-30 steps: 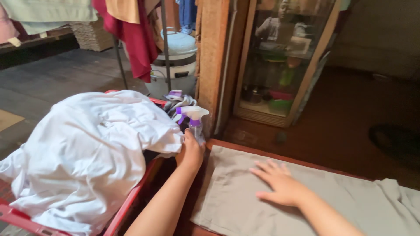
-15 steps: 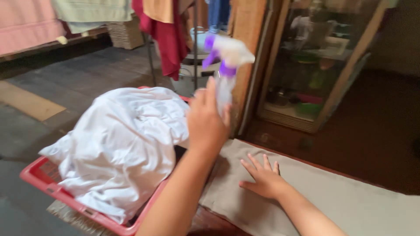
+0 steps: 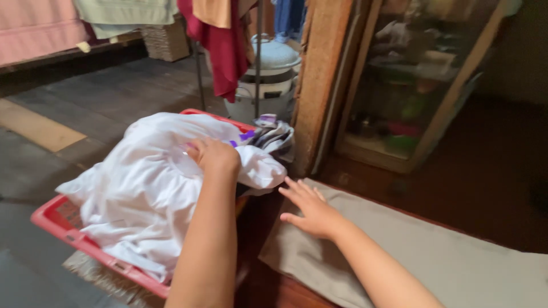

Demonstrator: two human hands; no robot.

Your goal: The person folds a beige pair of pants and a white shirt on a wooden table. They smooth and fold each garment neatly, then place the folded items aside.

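On white laundry (image 3: 142,177), left hand (image 3: 214,157)

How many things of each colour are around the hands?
White: 1, the white laundry under the left hand.
Red: 1, the red basket.
Purple: 1, the spray bottle trigger.
Grey: 1, the grey cloth under the right hand.
Total: 4
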